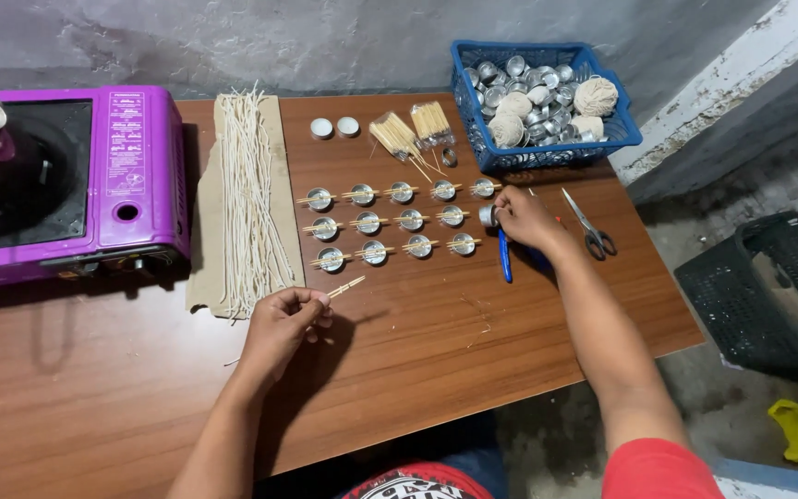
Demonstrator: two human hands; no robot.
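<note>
My left hand (286, 322) pinches a pair of thin wooden sticks (346, 286) with a wick, just below the rows of small metal cups (390, 221). Each cup in those rows has sticks laid across its rim. At the right end of the rows, my right hand (522, 217) grips one small metal cup (488, 215). It is close to blue-handled pliers (505, 256) lying on the wooden table (417, 342).
White wicks (249, 194) lie on cardboard left of the cups. A purple gas stove (66, 176) stands at the far left. A blue basket (543, 102) holds several metal cups and string balls. Scissors (591, 226), stick bundles (413, 129) and two white discs (334, 127) lie nearby.
</note>
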